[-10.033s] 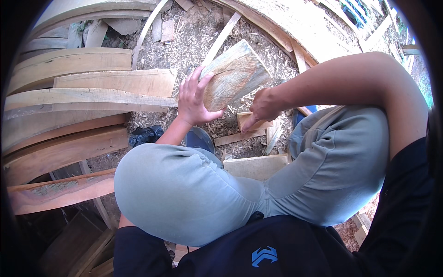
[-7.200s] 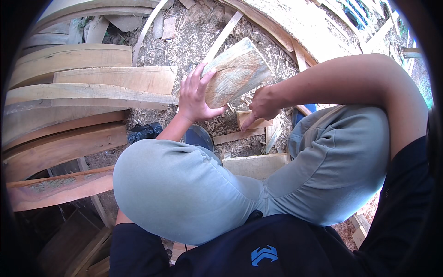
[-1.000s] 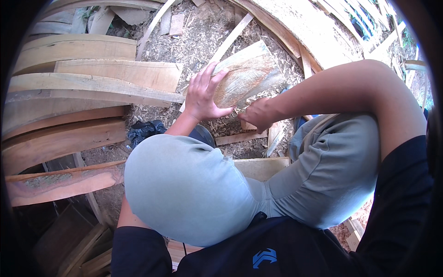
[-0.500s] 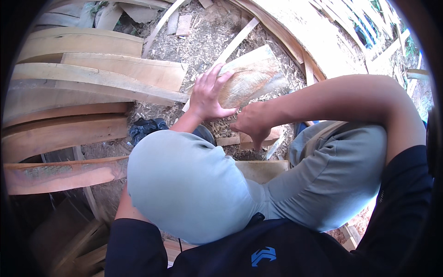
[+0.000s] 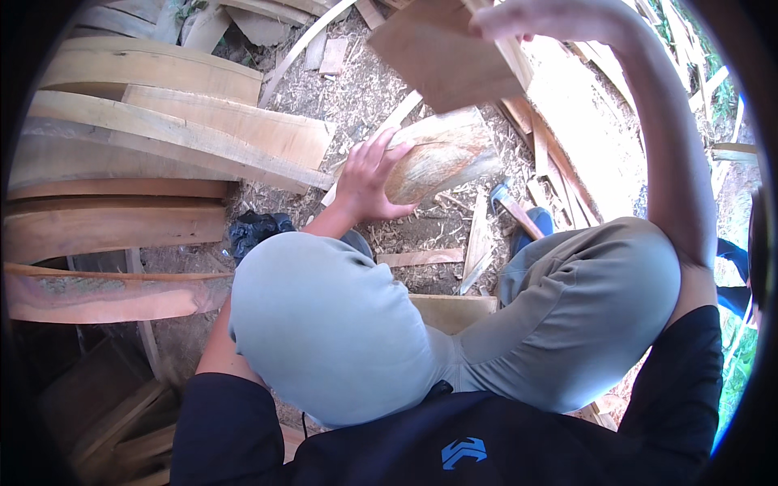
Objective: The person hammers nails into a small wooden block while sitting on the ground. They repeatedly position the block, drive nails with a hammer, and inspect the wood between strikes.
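Right hand (image 5: 523,19), now raised, grips a board (image 5: 446,61) beyond the spread, open left hand (image 5: 365,185), left alone steadying a wood block (image 5: 452,152).

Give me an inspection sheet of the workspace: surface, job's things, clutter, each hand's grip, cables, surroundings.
Surface: chip-strewn ground.
Job's things: grained wood block; flat brown wood piece, motion-blurred, held up off the ground.
Clutter: loose wood strip, crumpled black bag, wooden-handled tool by the right shoe.
Grip: left hand spread on the block's left edge; right hand holding the brown piece.
Cables: thin dark cord beside the dark shirt; ends unclear.
Surroundings: stacked planks at left, greenery at right.
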Demonstrator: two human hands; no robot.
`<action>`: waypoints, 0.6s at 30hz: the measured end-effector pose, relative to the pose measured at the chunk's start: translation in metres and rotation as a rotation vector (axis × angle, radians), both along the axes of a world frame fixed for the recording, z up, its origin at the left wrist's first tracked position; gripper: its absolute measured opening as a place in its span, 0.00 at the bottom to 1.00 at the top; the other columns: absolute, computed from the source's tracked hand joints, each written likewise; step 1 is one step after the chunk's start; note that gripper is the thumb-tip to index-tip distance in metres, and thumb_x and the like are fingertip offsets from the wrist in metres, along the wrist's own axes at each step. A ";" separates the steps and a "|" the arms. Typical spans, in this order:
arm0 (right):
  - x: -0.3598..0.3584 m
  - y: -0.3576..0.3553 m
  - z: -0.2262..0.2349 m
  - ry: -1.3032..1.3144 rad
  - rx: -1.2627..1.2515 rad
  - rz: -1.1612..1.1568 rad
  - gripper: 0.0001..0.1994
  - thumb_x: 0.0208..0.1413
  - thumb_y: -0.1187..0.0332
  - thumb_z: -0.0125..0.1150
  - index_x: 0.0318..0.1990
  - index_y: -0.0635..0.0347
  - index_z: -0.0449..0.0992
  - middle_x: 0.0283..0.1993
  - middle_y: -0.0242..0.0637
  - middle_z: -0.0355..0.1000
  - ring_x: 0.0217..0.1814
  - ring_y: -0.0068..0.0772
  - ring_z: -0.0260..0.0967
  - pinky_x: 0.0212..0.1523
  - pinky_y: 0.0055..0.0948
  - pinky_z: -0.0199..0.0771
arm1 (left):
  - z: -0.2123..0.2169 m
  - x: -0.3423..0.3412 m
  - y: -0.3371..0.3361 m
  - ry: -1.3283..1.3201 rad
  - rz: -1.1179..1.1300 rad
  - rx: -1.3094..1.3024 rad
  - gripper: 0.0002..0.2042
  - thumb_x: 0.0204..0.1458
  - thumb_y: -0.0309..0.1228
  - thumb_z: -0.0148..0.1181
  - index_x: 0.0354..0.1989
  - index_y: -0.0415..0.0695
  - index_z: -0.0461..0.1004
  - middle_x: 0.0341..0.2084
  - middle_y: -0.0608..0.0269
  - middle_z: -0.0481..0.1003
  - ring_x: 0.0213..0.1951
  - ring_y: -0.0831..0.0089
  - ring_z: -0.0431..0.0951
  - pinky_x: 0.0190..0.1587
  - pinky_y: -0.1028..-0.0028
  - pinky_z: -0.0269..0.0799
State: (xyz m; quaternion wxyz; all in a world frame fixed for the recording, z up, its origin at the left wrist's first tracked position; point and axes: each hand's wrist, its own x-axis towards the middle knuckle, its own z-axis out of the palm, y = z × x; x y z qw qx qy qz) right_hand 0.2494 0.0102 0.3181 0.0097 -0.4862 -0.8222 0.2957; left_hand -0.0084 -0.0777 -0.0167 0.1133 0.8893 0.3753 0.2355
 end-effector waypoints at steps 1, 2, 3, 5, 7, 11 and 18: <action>-0.003 0.009 -0.022 0.028 0.099 -0.027 0.42 0.47 0.55 0.71 0.69 0.61 0.63 0.46 0.49 0.76 0.47 0.40 0.75 0.48 0.35 0.74 | 0.005 -0.022 -0.008 0.060 0.045 -0.003 0.54 0.31 0.56 0.77 0.72 0.58 0.57 0.69 0.49 0.59 0.69 0.49 0.62 0.67 0.50 0.59; -0.009 0.018 -0.045 0.060 0.188 -0.065 0.41 0.47 0.54 0.72 0.67 0.62 0.65 0.50 0.52 0.76 0.52 0.42 0.75 0.52 0.36 0.74 | 0.012 -0.043 -0.015 0.099 0.079 -0.012 0.54 0.32 0.56 0.77 0.72 0.58 0.56 0.70 0.49 0.59 0.69 0.49 0.62 0.67 0.49 0.59; -0.007 0.035 -0.057 0.044 0.200 -0.108 0.41 0.45 0.51 0.72 0.65 0.64 0.68 0.54 0.54 0.75 0.57 0.45 0.73 0.55 0.37 0.73 | 0.016 -0.048 -0.016 0.091 0.082 -0.016 0.54 0.32 0.56 0.77 0.72 0.59 0.56 0.70 0.49 0.58 0.69 0.49 0.62 0.67 0.49 0.59; 0.031 0.055 -0.079 -0.127 0.242 -0.252 0.43 0.43 0.46 0.74 0.62 0.68 0.71 0.52 0.57 0.78 0.55 0.49 0.76 0.54 0.37 0.75 | 0.012 -0.020 -0.006 0.021 0.019 -0.013 0.54 0.32 0.55 0.77 0.73 0.59 0.56 0.70 0.49 0.58 0.69 0.49 0.62 0.67 0.49 0.59; 0.044 0.074 -0.129 -0.185 0.122 -0.268 0.40 0.45 0.56 0.70 0.65 0.68 0.67 0.45 0.56 0.77 0.34 0.38 0.79 0.28 0.32 0.83 | 0.011 -0.024 -0.007 0.032 0.026 -0.006 0.54 0.32 0.55 0.77 0.73 0.59 0.56 0.69 0.48 0.58 0.69 0.48 0.62 0.67 0.49 0.59; 0.056 0.071 -0.183 -0.227 -0.197 -0.313 0.37 0.53 0.54 0.65 0.64 0.74 0.67 0.44 0.62 0.77 0.28 0.38 0.79 0.22 0.34 0.84 | 0.007 -0.024 -0.007 -0.002 0.014 0.016 0.54 0.32 0.56 0.76 0.72 0.58 0.56 0.69 0.47 0.59 0.68 0.46 0.63 0.66 0.48 0.60; 0.049 0.048 -0.232 -0.297 -0.506 -0.312 0.26 0.58 0.45 0.65 0.54 0.55 0.83 0.47 0.58 0.79 0.38 0.46 0.84 0.31 0.34 0.88 | 0.010 -0.028 -0.008 0.002 0.026 0.032 0.54 0.31 0.55 0.76 0.71 0.57 0.57 0.68 0.45 0.61 0.67 0.45 0.65 0.65 0.48 0.62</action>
